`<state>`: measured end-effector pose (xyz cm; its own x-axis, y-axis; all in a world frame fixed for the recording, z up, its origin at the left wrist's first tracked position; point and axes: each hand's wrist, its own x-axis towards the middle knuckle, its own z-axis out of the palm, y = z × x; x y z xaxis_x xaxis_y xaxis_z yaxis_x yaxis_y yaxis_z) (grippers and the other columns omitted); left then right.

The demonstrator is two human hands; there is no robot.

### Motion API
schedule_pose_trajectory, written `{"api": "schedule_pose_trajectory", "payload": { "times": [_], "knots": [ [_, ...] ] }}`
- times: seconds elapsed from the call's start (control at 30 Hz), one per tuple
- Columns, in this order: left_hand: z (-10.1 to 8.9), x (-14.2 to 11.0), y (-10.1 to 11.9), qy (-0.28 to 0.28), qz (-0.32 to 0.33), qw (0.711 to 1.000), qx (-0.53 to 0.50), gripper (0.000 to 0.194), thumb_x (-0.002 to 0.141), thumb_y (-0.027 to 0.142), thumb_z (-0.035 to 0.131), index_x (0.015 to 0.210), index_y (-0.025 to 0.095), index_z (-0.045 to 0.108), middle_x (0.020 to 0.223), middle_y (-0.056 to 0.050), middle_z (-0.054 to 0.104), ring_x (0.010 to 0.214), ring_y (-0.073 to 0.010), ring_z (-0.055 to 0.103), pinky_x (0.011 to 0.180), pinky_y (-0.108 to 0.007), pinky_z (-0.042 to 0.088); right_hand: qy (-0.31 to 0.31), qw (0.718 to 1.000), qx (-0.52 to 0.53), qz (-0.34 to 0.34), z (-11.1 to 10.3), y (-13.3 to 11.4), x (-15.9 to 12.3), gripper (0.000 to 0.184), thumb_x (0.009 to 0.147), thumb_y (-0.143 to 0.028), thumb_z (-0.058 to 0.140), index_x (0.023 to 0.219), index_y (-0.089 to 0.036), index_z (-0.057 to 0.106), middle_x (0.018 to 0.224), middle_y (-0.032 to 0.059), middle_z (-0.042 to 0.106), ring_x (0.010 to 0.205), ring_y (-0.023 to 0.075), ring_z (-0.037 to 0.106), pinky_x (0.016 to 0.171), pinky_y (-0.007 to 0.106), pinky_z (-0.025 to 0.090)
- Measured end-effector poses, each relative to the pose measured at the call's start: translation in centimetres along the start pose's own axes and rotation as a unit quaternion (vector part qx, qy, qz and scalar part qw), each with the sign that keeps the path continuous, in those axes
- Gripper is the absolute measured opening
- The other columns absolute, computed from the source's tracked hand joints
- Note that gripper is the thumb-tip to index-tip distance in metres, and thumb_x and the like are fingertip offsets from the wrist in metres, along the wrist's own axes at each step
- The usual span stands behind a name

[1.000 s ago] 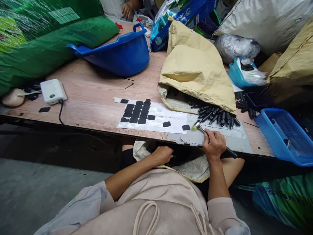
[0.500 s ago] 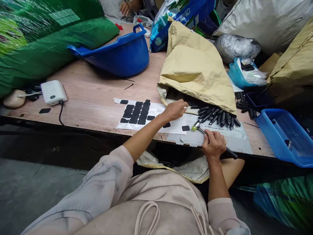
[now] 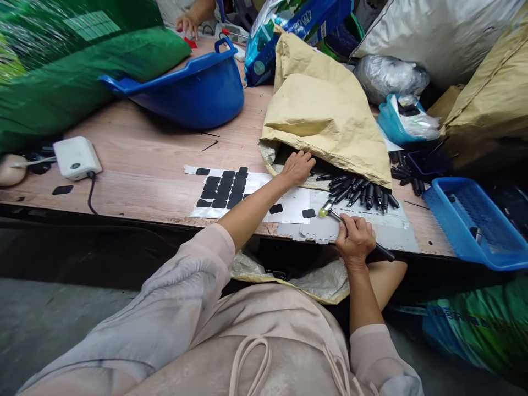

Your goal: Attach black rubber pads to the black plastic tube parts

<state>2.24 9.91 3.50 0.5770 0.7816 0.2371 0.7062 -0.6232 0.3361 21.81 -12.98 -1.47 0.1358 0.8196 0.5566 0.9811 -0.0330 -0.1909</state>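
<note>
My left hand (image 3: pixel 297 167) reaches to the mouth of a tan woven sack (image 3: pixel 322 104); its fingers look apart and loosely bent, with the tips partly out of sight. My right hand (image 3: pixel 355 237) is closed round the handle of a small hammer (image 3: pixel 336 215), whose yellowish-green tip rests low over the grey board (image 3: pixel 396 234). Just beyond the hammer head, a heap of black tube-like pieces (image 3: pixel 363 193) spills from the sack. Under my left forearm lies a white sheet (image 3: pixel 264 184) with rows of black rounded patches (image 3: pixel 223 190); a loose black patch (image 3: pixel 308 213) sits near the hammer.
A blue basin (image 3: pixel 185 99) stands at the back left, beside a green sack (image 3: pixel 82 88). A white device (image 3: pixel 77 158) with a cable lies at left. At right is a blue basket (image 3: pixel 478 225). Another person's hand (image 3: pixel 188 25) shows at the far edge.
My left hand has moved forward to the sack's mouth, and its fingers have stretched out from a more closed shape. My right hand keeps hold of the hammer. The view has shifted slightly.
</note>
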Motion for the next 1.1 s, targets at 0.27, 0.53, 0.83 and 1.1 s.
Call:
{"api": "schedule_pose_trajectory", "payload": {
  "times": [0.27,0.53,0.83,1.1],
  "knots": [
    [-2.2,-3.5,1.6,0.002,-0.026,0.999,-0.032,0.017,0.089,0.024,0.071,0.105,0.022,0.068,0.103,-0.008,0.072,0.106,-0.0289,0.056,0.093,-0.04,0.04,0.014,1.0,-0.011,-0.008,-0.1,0.0,0.1,0.028,0.096,-0.032,0.057,0.113,-0.027,0.078,0.096,0.0066,0.066,0.087,0.0214,0.05,0.078,0.035,0.034],
    [-0.5,-9.7,4.6,-0.017,-0.003,0.992,-0.125,0.011,0.09,0.025,0.071,0.102,0.022,0.069,0.103,-0.006,0.069,0.102,-0.0243,0.059,0.093,-0.037,0.047,0.01,1.0,-0.003,-0.001,-0.2,0.0,0.1,0.028,0.095,-0.031,0.057,0.113,-0.027,0.078,0.097,0.0072,0.065,0.089,0.0219,0.05,0.079,0.036,0.036],
    [0.6,-10.6,3.0,0.036,-0.052,0.979,-0.192,0.021,0.08,0.026,0.083,0.097,0.02,0.072,0.099,-0.006,0.068,0.102,-0.0249,0.06,0.093,-0.038,0.049,0.009,1.0,0.009,0.0,-0.4,0.1,0.3,0.027,0.097,-0.032,0.057,0.112,-0.026,0.079,0.096,0.007,0.066,0.088,0.0216,0.051,0.08,0.036,0.038],
    [0.6,-10.4,3.1,0.018,-0.069,0.971,-0.229,0.017,0.078,0.023,0.082,0.094,0.022,0.077,0.096,-0.004,0.072,0.102,-0.0239,0.061,0.093,-0.036,0.048,0.048,0.988,0.148,0.001,-2.5,-1.3,1.7,0.029,0.101,-0.03,0.053,0.115,-0.02,0.077,0.098,0.0093,0.072,0.093,0.0215,0.063,0.089,0.035,0.05]
  ]
}}
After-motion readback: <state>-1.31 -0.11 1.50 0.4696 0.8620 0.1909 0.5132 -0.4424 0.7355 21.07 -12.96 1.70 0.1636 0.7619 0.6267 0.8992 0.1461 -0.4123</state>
